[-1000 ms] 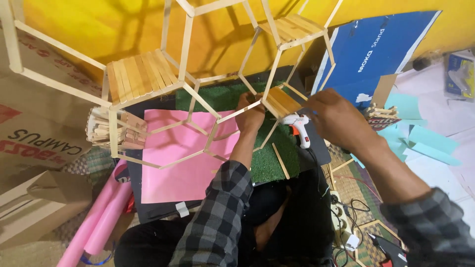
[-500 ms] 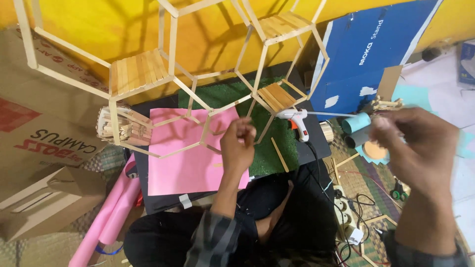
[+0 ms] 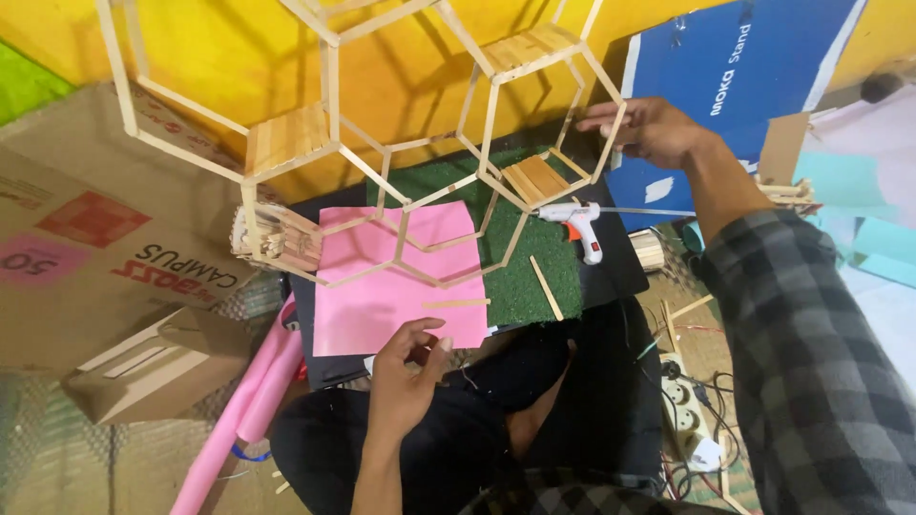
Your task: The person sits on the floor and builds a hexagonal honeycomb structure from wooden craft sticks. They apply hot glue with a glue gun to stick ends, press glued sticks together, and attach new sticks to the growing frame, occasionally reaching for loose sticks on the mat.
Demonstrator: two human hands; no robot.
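A honeycomb frame of wooden sticks (image 3: 334, 143) stands upright against the yellow wall, with small stick shelves in some cells. My right hand (image 3: 654, 129) reaches up and grips the right edge of its rightmost hexagon. My left hand (image 3: 405, 377) hovers low over my lap, at the near edge of a pink paper sheet (image 3: 382, 296), fingers loosely apart and holding nothing. A loose stick (image 3: 456, 303) lies on the pink sheet just above that hand. A white and orange glue gun (image 3: 582, 224) rests on the green mat (image 3: 520, 286).
Another loose stick (image 3: 547, 288) lies on the mat. A blue board (image 3: 735, 86) leans at the back right, cardboard boxes (image 3: 105, 248) sit left, pink paper rolls (image 3: 243, 401) lie by my knee, and a power strip (image 3: 682, 401) with cables is on the floor at right.
My right hand has risen from the right side and taken hold of the frame's right edge. My left hand has let go of the frame and dropped toward my lap.
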